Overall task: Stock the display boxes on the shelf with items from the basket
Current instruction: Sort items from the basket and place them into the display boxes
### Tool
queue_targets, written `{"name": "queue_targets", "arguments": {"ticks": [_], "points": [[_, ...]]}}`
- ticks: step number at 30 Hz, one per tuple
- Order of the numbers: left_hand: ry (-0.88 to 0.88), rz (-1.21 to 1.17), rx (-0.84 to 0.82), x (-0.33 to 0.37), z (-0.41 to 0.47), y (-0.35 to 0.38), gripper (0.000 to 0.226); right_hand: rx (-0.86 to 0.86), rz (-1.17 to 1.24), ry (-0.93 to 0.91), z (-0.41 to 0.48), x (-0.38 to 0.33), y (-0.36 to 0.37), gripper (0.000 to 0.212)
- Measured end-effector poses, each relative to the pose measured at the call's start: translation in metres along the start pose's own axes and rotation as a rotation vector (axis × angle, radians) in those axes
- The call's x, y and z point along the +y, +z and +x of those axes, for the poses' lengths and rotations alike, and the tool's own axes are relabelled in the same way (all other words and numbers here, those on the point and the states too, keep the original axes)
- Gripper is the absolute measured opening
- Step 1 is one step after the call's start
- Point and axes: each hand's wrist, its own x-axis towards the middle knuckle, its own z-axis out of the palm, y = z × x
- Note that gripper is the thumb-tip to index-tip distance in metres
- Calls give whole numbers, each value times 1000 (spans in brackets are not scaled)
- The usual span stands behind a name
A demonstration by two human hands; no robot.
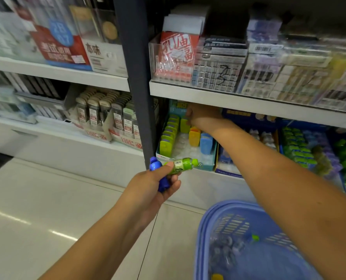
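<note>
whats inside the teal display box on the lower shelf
Green items, an orange one and a blue one stand in a clear tray with open slots; the right hand covers the back row.

- The green miniature bottle (pixel 185 165) was lime green, with a pale label band bearing dark print.
- The blue miniature bottle (pixel 157 168) was a deep, glossy blue all over.
- The basket (pixel 203 229) was periwinkle blue, its walls patterned with rows of slots.
- The display box (pixel 207 168) had teal walls.
- Inside it stood lime-green items (pixel 166 147), an orange-yellow item (pixel 194 136) and a sky-blue item (pixel 206 143).
- The shelf (pixel 249 104) had a white edge, and the upright post (pixel 135 77) was dark navy.
- The floor (pixel 47 199) was glossy cream tile with thin dark joints.
- The red pack (pixel 176 53) carried large white characters.
</note>
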Motion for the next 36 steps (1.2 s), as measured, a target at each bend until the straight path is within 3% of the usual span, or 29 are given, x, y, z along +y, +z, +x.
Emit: {"name": "queue_targets", "arguments": {"ticks": [3,5,9,14,16,19,21,23,36], "points": [[14,-21,-13,5,1,-1,17,124,109,-9,0,-8,10,19],[26,-24,-19,8,1,0,17,250,24,-50,-2,-11,15,24],[29,-47,-17,9,-4,4,15,130,-303,-85,-16,-14,9,20],[24,-32,-7,2,-13,13,13,27,-356,-105,-40,-13,-6,47],[34,-30,-20,-2,-16,17,10,101,-213,-149,-65,-5,-7,45],[30,-41,-47,-8,-19,23,8,271,377,-171,-114,15,-6,28],[-1,-39,-68,-13,-19,30,8,175,851,-124,-152,30,-11,22],[-46,-44,-92,-22,-19,38,9,106,1105,-106,-185,43,-19,19],[-252,49,-392,-96,-25,151,18,503,966,-5,-261,135,-66,15]]}}
